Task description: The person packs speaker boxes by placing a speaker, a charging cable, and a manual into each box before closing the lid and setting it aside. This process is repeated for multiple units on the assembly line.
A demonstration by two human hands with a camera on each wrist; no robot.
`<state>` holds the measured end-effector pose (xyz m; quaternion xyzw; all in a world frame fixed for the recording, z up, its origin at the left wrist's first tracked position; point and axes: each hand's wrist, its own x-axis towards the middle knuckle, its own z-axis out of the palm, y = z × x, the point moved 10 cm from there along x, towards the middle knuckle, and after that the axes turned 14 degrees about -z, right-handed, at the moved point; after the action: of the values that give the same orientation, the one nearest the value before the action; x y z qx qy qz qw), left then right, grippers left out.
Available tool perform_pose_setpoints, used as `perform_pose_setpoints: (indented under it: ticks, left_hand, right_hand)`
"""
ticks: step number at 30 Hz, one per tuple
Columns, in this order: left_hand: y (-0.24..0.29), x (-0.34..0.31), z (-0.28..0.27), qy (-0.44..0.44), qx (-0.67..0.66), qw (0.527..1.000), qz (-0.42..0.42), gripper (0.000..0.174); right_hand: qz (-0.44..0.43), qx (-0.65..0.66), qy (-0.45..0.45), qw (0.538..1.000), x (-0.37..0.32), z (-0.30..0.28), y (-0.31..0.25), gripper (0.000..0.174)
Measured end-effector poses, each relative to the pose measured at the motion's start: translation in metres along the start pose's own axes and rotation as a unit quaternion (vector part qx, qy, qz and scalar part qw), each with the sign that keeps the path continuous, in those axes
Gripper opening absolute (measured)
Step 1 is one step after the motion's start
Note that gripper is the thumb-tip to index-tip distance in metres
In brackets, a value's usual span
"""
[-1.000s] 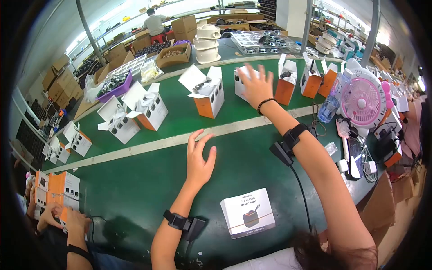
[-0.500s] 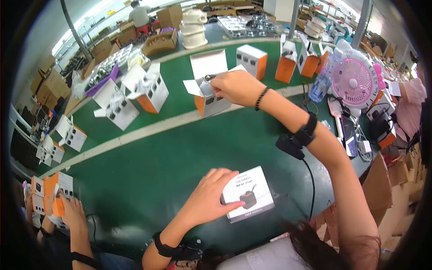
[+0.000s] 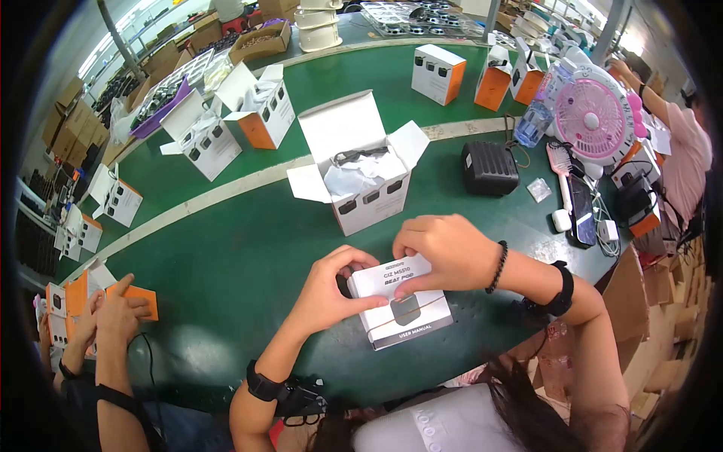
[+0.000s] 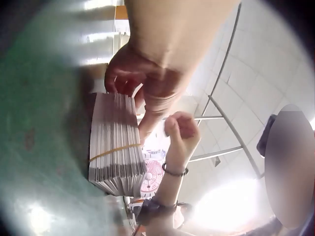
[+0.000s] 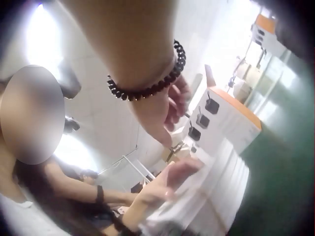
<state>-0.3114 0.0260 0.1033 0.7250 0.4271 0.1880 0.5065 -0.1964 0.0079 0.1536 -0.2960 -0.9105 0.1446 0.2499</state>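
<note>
On the green desk (image 3: 226,248), just in front of the open box (image 3: 369,203), lies a banded stack of booklets (image 3: 410,313). The left hand (image 3: 331,290) and right hand (image 3: 444,252) pinch its far edge, seemingly picking at the top one. Freeing one needs a gentle pull.

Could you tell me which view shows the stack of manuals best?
The head view: the stack of manuals shows its printed cover, held by the left hand and right hand. The left wrist view gives only page edges and the rubber band; the right wrist, a blur.
</note>
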Motion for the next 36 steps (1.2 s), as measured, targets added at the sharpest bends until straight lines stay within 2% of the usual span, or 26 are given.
perform_pose_setpoints:
  ticks: [1, 3, 4, 6, 10, 12, 16, 17, 18, 19, 20, 22, 23, 24, 26, 28, 30, 32, 33, 34, 35, 36]
  left_hand:
    - [-0.008, 0.000, -0.001, -0.014, -0.026, 0.999, -0.014, 0.046]
    - [-0.016, -0.001, -0.003, -0.036, -0.068, 0.996, -0.044, 0.042]
    - [-0.019, -0.002, -0.004, -0.034, -0.069, 0.996, -0.043, 0.042]
    - [-0.019, -0.006, -0.005, -0.061, -0.150, 0.986, -0.025, 0.041]
    - [-0.022, -0.016, -0.007, -0.078, -0.173, 0.979, -0.071, 0.039]
    - [-0.029, -0.017, -0.012, -0.068, -0.204, 0.974, -0.066, 0.035]
    - [-0.046, -0.020, -0.021, -0.054, -0.259, 0.957, -0.121, 0.031]
    - [-0.050, -0.020, -0.026, -0.038, -0.274, 0.952, -0.131, 0.031]
    - [-0.055, -0.021, -0.031, -0.021, -0.289, 0.947, -0.140, 0.031]
    - [-0.063, -0.022, -0.037, -0.008, -0.229, 0.963, -0.144, 0.034]
    - [-0.060, -0.025, -0.038, -0.008, -0.228, 0.963, -0.144, 0.034]
    - [-0.042, -0.031, -0.062, 0.029, -0.381, 0.922, -0.067, 0.050]
    - [-0.022, -0.032, -0.070, -0.002, -0.349, 0.937, -0.017, 0.068]
    - [-0.008, -0.036, -0.077, -0.027, -0.355, 0.935, -0.010, 0.074]
    - [0.018, -0.046, -0.067, -0.146, -0.354, 0.924, 0.014, 0.081]
    - [0.025, -0.056, -0.055, -0.227, -0.423, 0.876, 0.043, 0.079]
    - [0.047, -0.053, -0.041, -0.258, -0.451, 0.852, 0.061, 0.068]
    - [0.053, -0.048, -0.047, -0.183, -0.312, 0.932, 0.021, 0.059]
    - [0.054, -0.046, -0.057, -0.116, -0.286, 0.951, 0.020, 0.041]
    - [0.054, -0.047, -0.060, -0.117, -0.287, 0.950, 0.021, 0.041]
    - [0.046, -0.045, -0.067, -0.079, -0.250, 0.965, -0.007, 0.037]
    - [0.038, -0.044, -0.073, -0.044, -0.210, 0.976, -0.036, 0.033]
  right_hand:
    - [-0.001, 0.002, -0.002, 1.000, -0.001, 0.007, 0.007, 0.040]
    - [0.122, 0.205, -0.054, 0.970, -0.008, 0.038, 0.040, 0.043]
    - [0.120, 0.204, -0.055, 0.970, -0.003, 0.038, 0.041, 0.043]
    - [0.151, 0.267, -0.109, 0.946, 0.001, 0.054, 0.042, 0.036]
    - [0.138, 0.302, -0.124, 0.935, 0.007, 0.068, 0.041, 0.037]
    - [0.088, 0.275, -0.084, 0.954, 0.017, 0.062, 0.035, 0.037]
    - [0.069, 0.255, -0.102, 0.959, 0.035, 0.062, 0.028, 0.030]
    - [0.005, 0.136, -0.054, 0.989, 0.043, 0.049, 0.022, 0.028]
    - [-0.061, 0.014, -0.005, 0.998, 0.054, 0.033, 0.008, 0.026]
    - [-0.038, -0.082, -0.004, 0.996, 0.061, 0.021, 0.003, 0.024]
    - [-0.039, -0.082, -0.003, 0.996, 0.064, 0.011, -0.001, 0.024]
    - [-0.070, 0.090, 0.148, 0.982, 0.071, -0.027, -0.010, 0.021]
    - [-0.076, 0.189, 0.173, 0.964, 0.072, -0.035, -0.015, 0.018]
    - [-0.079, 0.187, 0.172, 0.964, 0.075, -0.037, -0.022, 0.018]
    - [-0.111, 0.269, 0.198, 0.936, 0.081, -0.042, -0.037, 0.017]
    - [-0.126, 0.239, 0.218, 0.938, 0.090, -0.044, -0.051, 0.017]
    - [-0.171, 0.040, 0.267, 0.947, 0.088, -0.058, -0.071, 0.016]
    - [-0.180, 0.063, 0.276, 0.942, 0.089, -0.057, -0.073, 0.018]
    - [-0.154, 0.131, 0.260, 0.944, 0.092, -0.056, -0.067, 0.022]
    - [-0.125, 0.199, 0.241, 0.942, 0.094, -0.052, -0.061, 0.027]
    - [-0.103, 0.248, 0.239, 0.933, 0.094, -0.050, -0.056, 0.036]
    - [-0.062, 0.290, 0.232, 0.926, 0.093, -0.047, -0.052, 0.033]
